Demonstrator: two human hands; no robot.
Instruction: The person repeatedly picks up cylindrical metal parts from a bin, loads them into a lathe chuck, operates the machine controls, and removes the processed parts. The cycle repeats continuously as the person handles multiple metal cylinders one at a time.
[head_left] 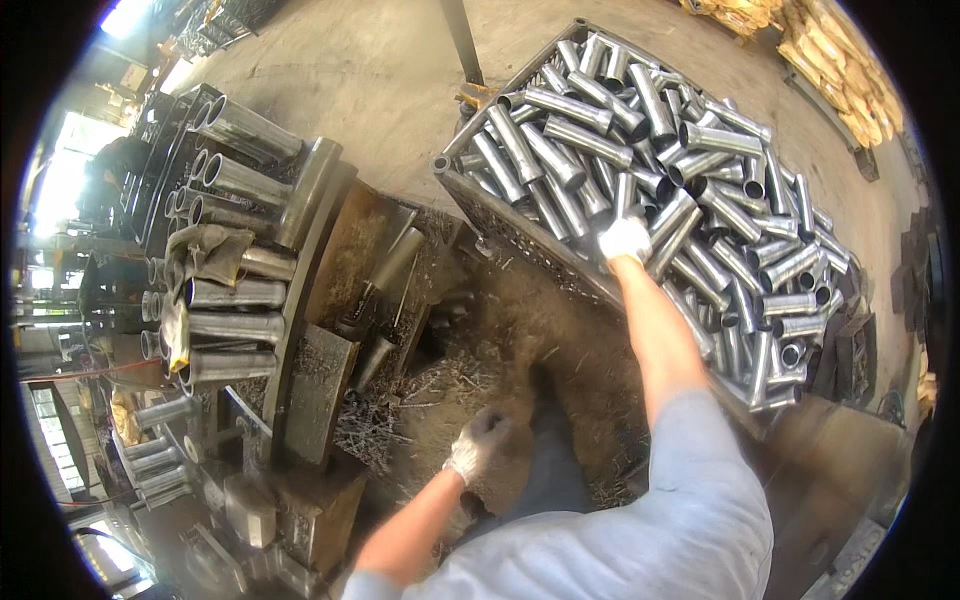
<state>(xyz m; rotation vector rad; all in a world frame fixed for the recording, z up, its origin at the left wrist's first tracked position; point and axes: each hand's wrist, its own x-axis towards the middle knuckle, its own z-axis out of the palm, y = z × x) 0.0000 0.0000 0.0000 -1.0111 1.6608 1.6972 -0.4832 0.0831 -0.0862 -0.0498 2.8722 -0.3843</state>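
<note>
My right hand (626,239), in a white glove, reaches over the near side of a metal bin (520,222) heaped with shiny metal tubes (590,140). Its fingers are closed on the near end of one metal tube (625,192), which points away from me among the others. Many of the tubes flare at one end. Low over the floor, my left hand (482,440) hangs with its fingers curled in; its glove is white at the cuff and dark with grime at the fingers. No object shows in it.
At left, several larger tubes (240,180) lie side by side on a rack, with a grey cloth (210,252) draped over them. Metal shavings (375,430) litter the ground beside the machine. Yellow-wrapped bundles (835,60) stand far right. A brown metal surface (835,470) is near right.
</note>
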